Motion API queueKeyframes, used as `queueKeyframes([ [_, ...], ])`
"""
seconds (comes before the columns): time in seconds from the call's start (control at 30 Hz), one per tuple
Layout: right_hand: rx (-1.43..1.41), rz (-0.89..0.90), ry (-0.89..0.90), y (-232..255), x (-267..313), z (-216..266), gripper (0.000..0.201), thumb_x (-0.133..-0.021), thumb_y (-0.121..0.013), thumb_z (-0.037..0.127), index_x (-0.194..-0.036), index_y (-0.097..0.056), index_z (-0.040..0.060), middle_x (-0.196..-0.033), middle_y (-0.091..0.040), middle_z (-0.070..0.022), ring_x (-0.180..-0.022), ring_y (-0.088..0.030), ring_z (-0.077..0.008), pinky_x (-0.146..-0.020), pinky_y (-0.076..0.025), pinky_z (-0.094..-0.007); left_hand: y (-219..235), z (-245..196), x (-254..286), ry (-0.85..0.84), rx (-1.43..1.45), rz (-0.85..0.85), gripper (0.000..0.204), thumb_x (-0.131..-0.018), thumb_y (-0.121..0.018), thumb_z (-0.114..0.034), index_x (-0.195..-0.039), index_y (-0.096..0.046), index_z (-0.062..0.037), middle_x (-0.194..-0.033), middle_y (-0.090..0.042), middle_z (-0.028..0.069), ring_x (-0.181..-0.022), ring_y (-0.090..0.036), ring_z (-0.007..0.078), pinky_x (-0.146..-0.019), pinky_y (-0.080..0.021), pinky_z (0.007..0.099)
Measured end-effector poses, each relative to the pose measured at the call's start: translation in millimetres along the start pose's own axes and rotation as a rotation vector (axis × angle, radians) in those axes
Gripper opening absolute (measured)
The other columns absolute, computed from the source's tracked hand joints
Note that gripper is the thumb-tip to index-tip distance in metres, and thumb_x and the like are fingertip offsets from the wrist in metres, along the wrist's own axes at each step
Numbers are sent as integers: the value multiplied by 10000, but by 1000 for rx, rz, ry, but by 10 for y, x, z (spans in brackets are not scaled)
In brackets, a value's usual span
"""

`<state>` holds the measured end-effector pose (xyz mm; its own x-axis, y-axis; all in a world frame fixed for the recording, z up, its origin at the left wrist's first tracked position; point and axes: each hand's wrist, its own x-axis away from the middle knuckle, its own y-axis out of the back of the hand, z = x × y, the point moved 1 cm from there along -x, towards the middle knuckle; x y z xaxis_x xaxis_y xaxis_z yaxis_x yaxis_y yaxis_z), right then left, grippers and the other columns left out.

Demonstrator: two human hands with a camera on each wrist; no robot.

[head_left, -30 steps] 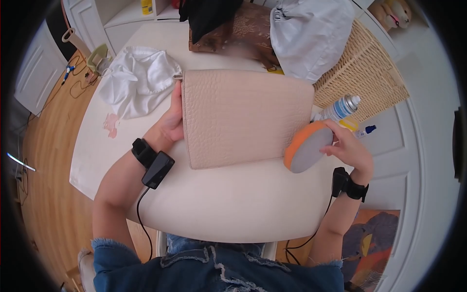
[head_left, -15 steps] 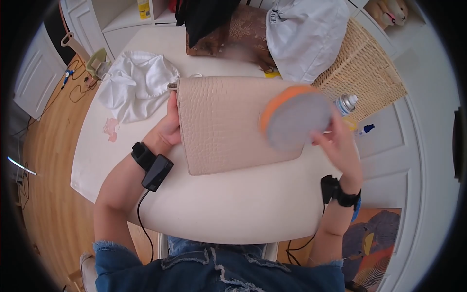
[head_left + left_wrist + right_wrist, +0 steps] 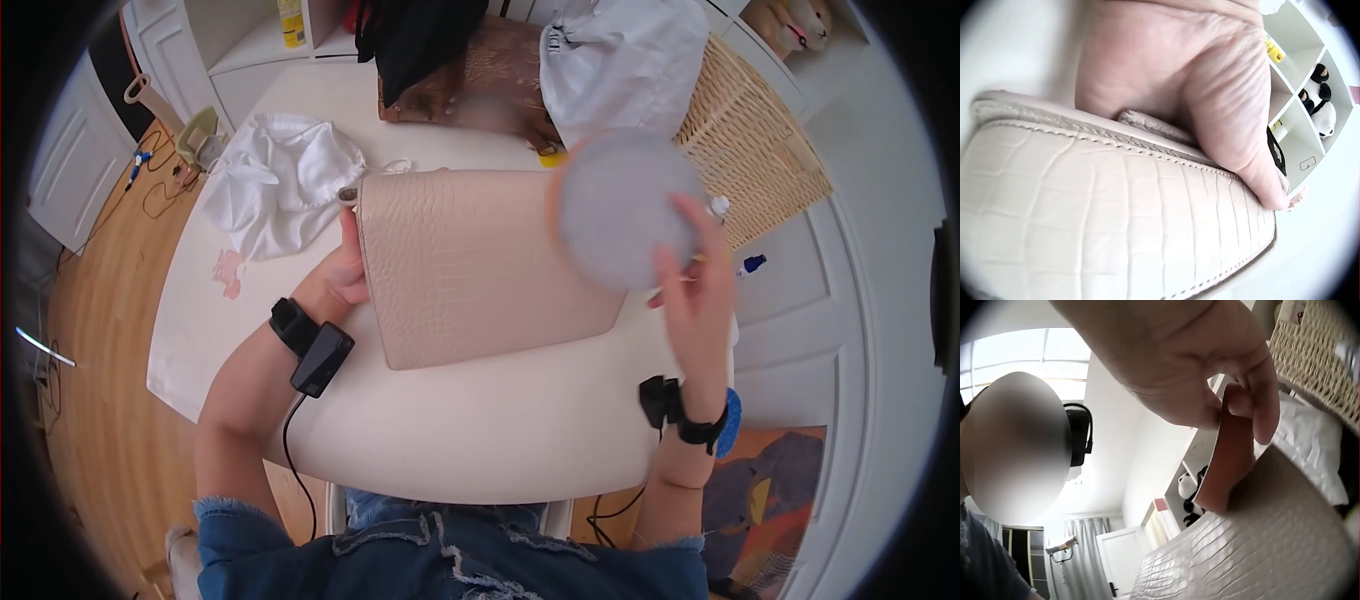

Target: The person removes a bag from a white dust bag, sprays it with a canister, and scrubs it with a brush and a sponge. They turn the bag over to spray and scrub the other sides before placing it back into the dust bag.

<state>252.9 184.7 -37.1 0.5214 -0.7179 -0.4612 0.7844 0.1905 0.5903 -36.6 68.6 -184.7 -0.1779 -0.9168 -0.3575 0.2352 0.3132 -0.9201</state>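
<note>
A beige handbag point(image 3: 470, 270) with a crocodile-patterned front is over the middle of the white tabletop point(image 3: 500, 430). The left hand point(image 3: 350, 265) holds its left side, the thumb laid along the stitched edge; the other fingers are mostly hidden, so how far they curl cannot be told. The right hand point(image 3: 697, 280) has its fingers closed in a pinch on the rim of a round orange-and-grey pad point(image 3: 625, 215), blurred in the head view. The pad overlaps the bag's upper right part there; whether it touches the bag or sits just above it is unclear. A crumpled white pouch point(image 3: 285, 185) lies beyond the left hand, near a pink mark point(image 3: 228, 272). Behind the handbag are a brown bag point(image 3: 500, 75), a white sack point(image 3: 620, 80) and a woven basket point(image 3: 755, 150).
</note>
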Motion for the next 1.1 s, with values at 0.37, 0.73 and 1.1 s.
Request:
queueKeyframes([
  [0.37, 97, -265, -136, 428, -147, -193, 342, -872, -526, 50, -1201, -619, 77, -885, -626, -62, -550, -491, -57, -479, -450, -214, 133, -185, 196, 28, -1151, -325, 1201, -554, -593, -810, -1439, -324, -43, -1440, -422, 104, -1307, -425, 229, -1079, -364, 411],
  [0.73, -131, -7, 14, 273, 19, 33, 305, -850, -556, 1, -1137, -656, 27, -855, -611, -16, -591, -515, -36, -449, -436, -191, 227, -259, 275, 87, -996, -309, 1032, -629, -765, -568, -1419, -366, -37, -1416, -454, 111, -1300, -436, 238, -1068, -375, 406],
  [1.1, -121, -61, -110, 237, 73, 249, 296, -837, -571, 43, -1118, -665, 42, -840, -620, -29, -537, -512, -59, -452, -420, -202, 178, -178, 324, 103, -1009, -328, 963, -645, -847, -408, -1406, -392, -34, -1400, -475, 114, -1290, -450, 240, -1061, -381, 401],
])
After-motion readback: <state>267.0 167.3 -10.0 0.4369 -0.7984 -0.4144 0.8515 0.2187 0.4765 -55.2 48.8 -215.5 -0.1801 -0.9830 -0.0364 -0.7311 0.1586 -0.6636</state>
